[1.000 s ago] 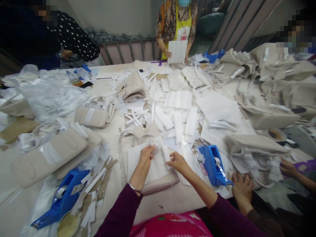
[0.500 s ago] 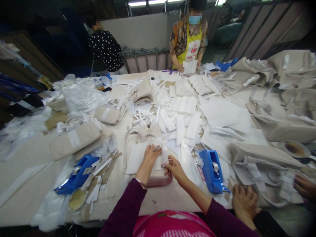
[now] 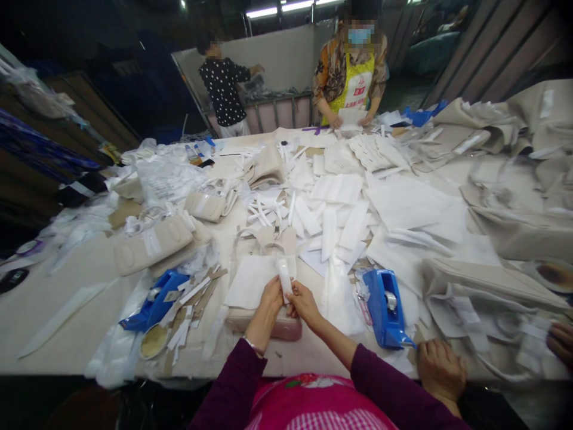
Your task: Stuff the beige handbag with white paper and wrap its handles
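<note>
A beige handbag [image 3: 242,319] with a pinkish base lies before me, its strap and metal clasp towards the far side. Over its front rests a white foam sheet [image 3: 249,280]. Above the bag, a narrow white foam strip [image 3: 283,276] stands tilted between my two hands. My left hand [image 3: 270,298] is closed at the strip's left edge. From the right, my right hand [image 3: 303,300] pinches its lower part between thumb and fingers. Some fingertips are hidden behind the strip.
Blue tape dispensers stand at left [image 3: 159,298] and right [image 3: 385,307]. White foam pieces [image 3: 335,227] heap beyond the bag. Other beige bags [image 3: 152,245] lie to the left. A co-worker's hand [image 3: 441,367] rests at the near right edge. Another person [image 3: 353,77] stands across the table.
My left hand has come down from the foam sheet to the strip. The strip has tilted and moved left, my right hand with it. The view has shifted slightly.
</note>
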A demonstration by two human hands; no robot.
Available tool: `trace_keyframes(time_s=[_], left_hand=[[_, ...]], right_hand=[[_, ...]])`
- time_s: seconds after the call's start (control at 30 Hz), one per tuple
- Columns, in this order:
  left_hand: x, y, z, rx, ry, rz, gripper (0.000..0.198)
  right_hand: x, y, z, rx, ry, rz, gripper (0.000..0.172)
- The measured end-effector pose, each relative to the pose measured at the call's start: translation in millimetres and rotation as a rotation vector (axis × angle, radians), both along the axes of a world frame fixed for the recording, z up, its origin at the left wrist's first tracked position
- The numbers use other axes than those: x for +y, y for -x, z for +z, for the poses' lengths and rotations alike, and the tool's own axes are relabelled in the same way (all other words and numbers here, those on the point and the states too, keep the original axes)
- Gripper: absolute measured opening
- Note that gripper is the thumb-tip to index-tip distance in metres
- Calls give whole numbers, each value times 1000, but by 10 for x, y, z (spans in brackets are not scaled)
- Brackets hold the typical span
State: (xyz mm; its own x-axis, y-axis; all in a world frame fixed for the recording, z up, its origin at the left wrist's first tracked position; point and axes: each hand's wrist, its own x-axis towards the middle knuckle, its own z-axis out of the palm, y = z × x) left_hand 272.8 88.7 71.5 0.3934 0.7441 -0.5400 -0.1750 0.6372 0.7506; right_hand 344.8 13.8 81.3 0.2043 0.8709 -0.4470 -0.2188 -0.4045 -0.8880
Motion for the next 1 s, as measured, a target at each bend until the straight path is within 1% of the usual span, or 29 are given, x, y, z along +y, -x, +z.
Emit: trace_keyframes(time_s=[0.1,0.23,0.43,0.53,0.63,0.73,0.83,0.93,1.0], left_hand=[[4,110,-63,35,23,12,23],[51,158,-137,72,9,70,34],[156,135,-194,103,19,133,36],[182,144,-194,70,14,154,36],[179,161,-183,41,-14,180,37],[169,172,-178,30,-27,189,40],[175,172,-186,38,-13,189,42],[191,161,-197,60,-2,203,40],[202,159,-198,73,11,198,36]], right_hand=[[38,45,-78,4,25,-8,25],[89,62,-130,34,55,-26,29],[77,49,-72,71,64,-65,39],[38,50,-32,69,68,-68,40],[19,59,-13,46,63,-41,40],[44,58,-11,-2,47,3,39],[101,44,-11,-76,17,20,33],[153,52,-3,-134,-9,15,23],[174,78,-4,-137,5,27,22]])
